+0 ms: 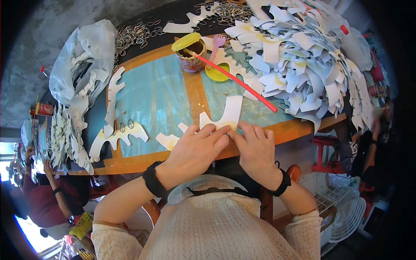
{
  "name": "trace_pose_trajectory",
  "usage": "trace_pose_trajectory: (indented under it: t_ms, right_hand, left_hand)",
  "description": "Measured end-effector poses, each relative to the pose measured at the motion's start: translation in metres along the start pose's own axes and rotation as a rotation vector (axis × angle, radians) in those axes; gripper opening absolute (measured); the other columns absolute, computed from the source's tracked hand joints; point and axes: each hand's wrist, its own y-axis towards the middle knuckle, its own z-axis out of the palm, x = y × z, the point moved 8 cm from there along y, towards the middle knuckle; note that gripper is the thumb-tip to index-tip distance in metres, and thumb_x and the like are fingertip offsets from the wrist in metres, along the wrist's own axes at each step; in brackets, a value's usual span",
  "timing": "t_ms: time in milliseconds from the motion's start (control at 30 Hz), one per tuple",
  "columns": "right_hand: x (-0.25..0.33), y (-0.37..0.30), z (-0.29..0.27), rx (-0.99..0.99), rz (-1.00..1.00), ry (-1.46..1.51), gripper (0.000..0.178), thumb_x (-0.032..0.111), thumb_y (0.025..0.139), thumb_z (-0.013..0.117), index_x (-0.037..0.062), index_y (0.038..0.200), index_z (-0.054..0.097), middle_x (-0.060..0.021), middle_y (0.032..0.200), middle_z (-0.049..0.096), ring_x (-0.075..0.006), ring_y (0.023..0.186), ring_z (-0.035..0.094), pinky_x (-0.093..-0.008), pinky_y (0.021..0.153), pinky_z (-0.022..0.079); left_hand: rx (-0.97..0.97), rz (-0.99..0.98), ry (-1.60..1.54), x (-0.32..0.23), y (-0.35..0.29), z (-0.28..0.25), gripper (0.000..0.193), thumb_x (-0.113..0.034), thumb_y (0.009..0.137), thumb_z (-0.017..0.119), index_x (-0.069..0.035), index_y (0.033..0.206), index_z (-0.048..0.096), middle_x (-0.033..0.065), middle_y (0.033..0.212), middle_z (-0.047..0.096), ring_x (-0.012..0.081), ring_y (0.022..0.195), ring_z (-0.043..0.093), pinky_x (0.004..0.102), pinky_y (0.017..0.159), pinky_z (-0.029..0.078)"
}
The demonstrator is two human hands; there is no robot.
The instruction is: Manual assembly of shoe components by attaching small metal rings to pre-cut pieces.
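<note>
My left hand point(197, 145) and my right hand point(258, 149) meet at the table's near edge. Fingers of both are closed on a white cut-out piece point(232, 110) with curved arms and yellowish smears. Its lower part is hidden by my fingertips. Partly under my left hand lies another white cut-out point(164, 141). To the left, a toothed white cut-out point(119, 135) has metal rings point(130, 124) along its upper edge. Beyond my hands stands an open glue pot point(193, 60) with a yellow lid; a red-handled brush point(242, 82) leans out of it.
A big heap of white cut-outs point(299, 60) covers the right. More fill a clear plastic bag point(82, 60) at left. Metal rings point(134, 34) are piled at the back. A pink fork point(218, 41) and yellow dish point(218, 73) sit by the pot. Another person point(47, 199) sits at left.
</note>
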Motion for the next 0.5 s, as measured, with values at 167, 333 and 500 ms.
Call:
trace_pose_trajectory:
  t_ms: [167,333,500]
  right_hand:
    - [0.0,-0.003,0.002,-0.019,0.012,-0.021,0.041,0.005,0.068,0.061,0.0064,0.109,0.061,-0.0025,0.108,0.053,-0.0158,0.093,0.051,-0.0322,0.07,0.033]
    - [0.001,-0.006,0.001,-0.079,0.034,-0.042,0.038,0.008,0.071,0.059,0.0075,0.109,0.061,-0.001,0.106,0.054,-0.0135,0.09,0.052,-0.031,0.066,0.031]
    - [-0.004,-0.006,0.003,-0.077,0.061,0.01,0.036,0.006,0.07,0.059,0.0102,0.107,0.062,-0.0009,0.106,0.056,-0.0148,0.09,0.052,-0.0319,0.068,0.032]
  left_hand:
    - [0.065,0.001,0.216,-0.004,0.002,0.006,0.033,-0.01,0.076,0.055,-0.007,0.108,0.053,0.0031,0.13,0.051,0.0186,0.092,0.052,0.0319,0.076,0.038]
    - [0.05,0.0,0.394,-0.013,0.001,0.012,0.034,-0.012,0.074,0.057,-0.006,0.107,0.054,0.0039,0.13,0.051,0.0166,0.082,0.052,0.0297,0.071,0.038]
    - [0.039,-0.02,0.435,-0.014,0.001,0.012,0.035,-0.012,0.073,0.057,-0.006,0.107,0.055,0.005,0.13,0.051,0.0164,0.079,0.052,0.0294,0.07,0.038]
